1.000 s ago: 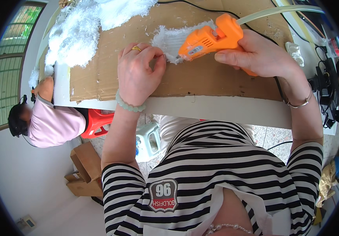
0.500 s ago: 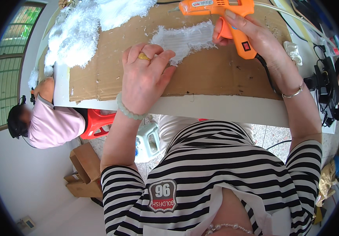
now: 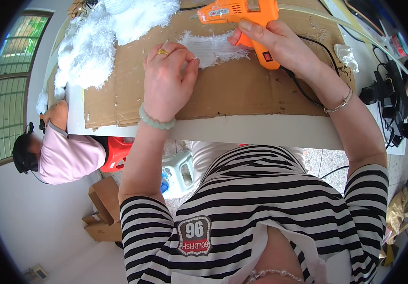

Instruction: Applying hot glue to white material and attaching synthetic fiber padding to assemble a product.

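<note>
Feathered white strip (image 3: pixel 213 47) lies mid-cardboard (image 3: pixel 242 94), left hand (image 3: pixel 166 80) pinching its end, right hand (image 3: pixel 279 45) gripping the glue gun (image 3: pixel 246 16); gluing appears unfinished.

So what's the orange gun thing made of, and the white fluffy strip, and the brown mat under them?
The orange glue gun looks like hard, smooth plastic with a dull shine. The white strip seems to be soft fluffy fibre, maybe feathers or faux fur; its edges are wispy. The brown sheet looks like matte corrugated cardboard with ragged, torn edges.
</note>
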{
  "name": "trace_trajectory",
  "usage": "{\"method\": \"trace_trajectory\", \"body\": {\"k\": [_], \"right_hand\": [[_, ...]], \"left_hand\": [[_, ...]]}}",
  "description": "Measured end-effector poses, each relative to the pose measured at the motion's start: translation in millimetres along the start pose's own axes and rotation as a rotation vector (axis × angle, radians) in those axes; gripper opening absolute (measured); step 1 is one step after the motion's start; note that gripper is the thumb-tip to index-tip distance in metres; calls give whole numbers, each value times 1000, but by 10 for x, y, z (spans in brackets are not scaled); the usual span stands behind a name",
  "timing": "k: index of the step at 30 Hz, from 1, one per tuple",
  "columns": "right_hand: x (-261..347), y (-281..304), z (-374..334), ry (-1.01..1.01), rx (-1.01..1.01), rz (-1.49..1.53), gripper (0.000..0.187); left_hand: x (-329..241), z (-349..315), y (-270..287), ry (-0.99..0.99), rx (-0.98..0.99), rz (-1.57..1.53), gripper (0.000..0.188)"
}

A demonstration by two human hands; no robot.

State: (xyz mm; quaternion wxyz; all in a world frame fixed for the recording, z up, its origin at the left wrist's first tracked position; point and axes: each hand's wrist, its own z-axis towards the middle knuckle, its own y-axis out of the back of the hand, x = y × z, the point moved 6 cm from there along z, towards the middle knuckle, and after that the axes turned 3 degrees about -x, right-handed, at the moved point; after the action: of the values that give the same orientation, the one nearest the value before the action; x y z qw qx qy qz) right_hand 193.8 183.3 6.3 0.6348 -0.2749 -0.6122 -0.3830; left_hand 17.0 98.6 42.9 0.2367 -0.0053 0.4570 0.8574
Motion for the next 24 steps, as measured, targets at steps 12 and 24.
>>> {"method": "trace_trajectory", "body": {"k": [12,24], "right_hand": [[7,5,-42,-38,-46,34,41],[-9,-7,-34,-36,5,15,41]], "left_hand": [[543,-38,214,390,-282,-322,27],[153,-193,32,204,-71,-182,38]]}}
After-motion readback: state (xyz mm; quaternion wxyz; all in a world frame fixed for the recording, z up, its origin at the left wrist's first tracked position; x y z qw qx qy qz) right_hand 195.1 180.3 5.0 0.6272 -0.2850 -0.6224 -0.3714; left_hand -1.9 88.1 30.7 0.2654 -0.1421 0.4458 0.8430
